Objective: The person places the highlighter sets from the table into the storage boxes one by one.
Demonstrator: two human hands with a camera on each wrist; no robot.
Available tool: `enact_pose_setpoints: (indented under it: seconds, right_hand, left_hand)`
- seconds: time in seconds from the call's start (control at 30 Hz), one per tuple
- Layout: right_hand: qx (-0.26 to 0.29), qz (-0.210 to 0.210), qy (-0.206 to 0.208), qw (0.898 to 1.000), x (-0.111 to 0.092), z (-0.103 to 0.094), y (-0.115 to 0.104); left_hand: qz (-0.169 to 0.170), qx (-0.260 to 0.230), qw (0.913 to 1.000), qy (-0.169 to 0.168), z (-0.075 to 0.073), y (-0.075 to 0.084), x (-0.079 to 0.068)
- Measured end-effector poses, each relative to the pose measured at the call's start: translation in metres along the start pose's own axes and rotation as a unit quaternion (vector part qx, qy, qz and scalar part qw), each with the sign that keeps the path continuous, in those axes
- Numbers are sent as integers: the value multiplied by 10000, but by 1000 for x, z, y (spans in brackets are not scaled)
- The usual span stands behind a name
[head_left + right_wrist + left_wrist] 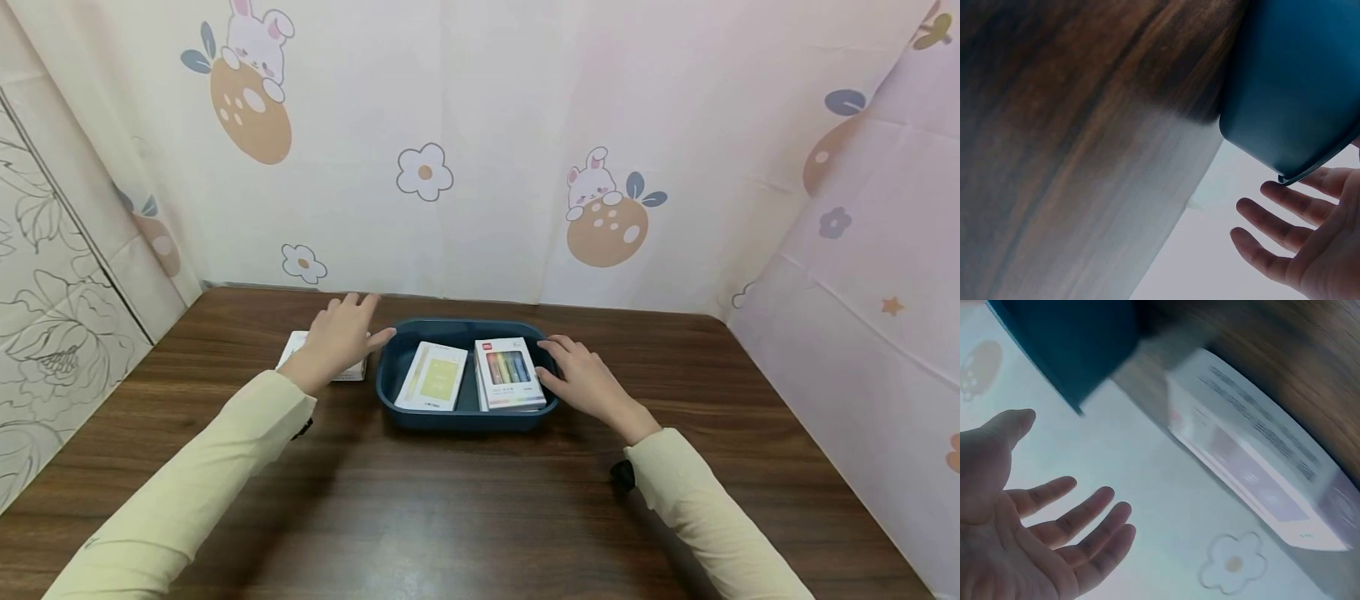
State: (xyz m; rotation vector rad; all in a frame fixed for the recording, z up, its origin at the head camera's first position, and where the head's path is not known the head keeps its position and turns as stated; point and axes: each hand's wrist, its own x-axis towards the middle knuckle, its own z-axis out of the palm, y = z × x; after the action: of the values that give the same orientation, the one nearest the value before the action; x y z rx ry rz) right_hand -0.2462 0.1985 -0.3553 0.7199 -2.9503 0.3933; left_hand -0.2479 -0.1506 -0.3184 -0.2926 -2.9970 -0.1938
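A dark blue plastic bin [465,422] stands on the wooden table. Inside it lie a white box with a yellow-green panel [435,377] on the left and a white box with a picture of colored sticks [510,373] on the right. My left hand [335,337] hovers, fingers spread, over another white box [350,372] beside the bin; in the left wrist view this box [1244,447] shows printed text and a purple panel, apart from the palm [1041,531]. At the bin's right rim is my right hand [588,383], its fingertips right at the edge with fingers extended.
The brown wooden table [420,508] runs back to a patterned curtain [495,225] along its far edge. A similar curtain [862,333] borders the right side, and a white panel with flower line drawings [52,308] stands at the left.
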Motion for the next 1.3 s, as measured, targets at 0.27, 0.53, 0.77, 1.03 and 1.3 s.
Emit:
enact_pose_setpoints:
  seconds: [0.27, 0.53, 0.77, 1.03, 1.3]
  right_hand:
    - [35, 9, 15, 10000, -1, 0, 0]
    - [96, -6, 6, 10000, -1, 0, -1]
    - [78, 19, 2, 10000, -1, -1, -1]
    - [80, 68, -18, 9999, -1, 0, -1]
    - [96, 75, -18, 9999, -1, -1, -2]
  left_hand:
    - [329, 303, 9987, -234, 6, -30, -4]
    - [638, 318, 9960, -541, 20, -52, -4]
    - [918, 156, 9918, -873, 31, -69, -3]
    - [1020, 22, 9892, -1051, 38, -87, -4]
    - [1037, -59, 9873, -1203, 40, -96, -5]
